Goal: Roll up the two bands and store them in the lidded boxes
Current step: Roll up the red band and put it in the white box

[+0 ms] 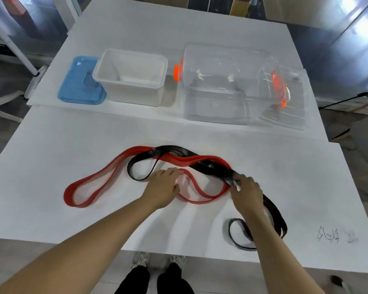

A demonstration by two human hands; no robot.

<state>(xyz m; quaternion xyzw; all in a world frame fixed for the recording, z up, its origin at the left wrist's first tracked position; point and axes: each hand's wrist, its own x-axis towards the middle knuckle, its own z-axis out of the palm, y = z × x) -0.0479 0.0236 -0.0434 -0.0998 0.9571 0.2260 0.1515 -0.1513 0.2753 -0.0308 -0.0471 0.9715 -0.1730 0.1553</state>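
Fingers of the right hand (246, 193), lower right of centre, curl down onto the black band (212, 167) and pinch it where it crosses the red band's right loop. Fingers of the left hand (163, 187), at centre, lie nearly straight and flat, their tips resting on the red band (106, 170) near the black band's left loop; whether they grip anything cannot be told.

Both bands lie unrolled and tangled together on the white counter (51, 145). The red band stretches from a loop at centre left to a loop at centre right. The black band arcs over it in the middle, passes under the right hand, and trails down to the lower right, ending in a small loop near the counter's near edge.

Across the upper half stand the boxes, both open. At upper left, a white box (132, 77) with its blue lid (79, 85) lying just beside it. At upper right, a larger clear box (221, 85) with orange clips (176, 73), its clear lid (291, 102) leaning against its right side.

At the bottom edge, the person's shoes (157, 259) show below the counter.
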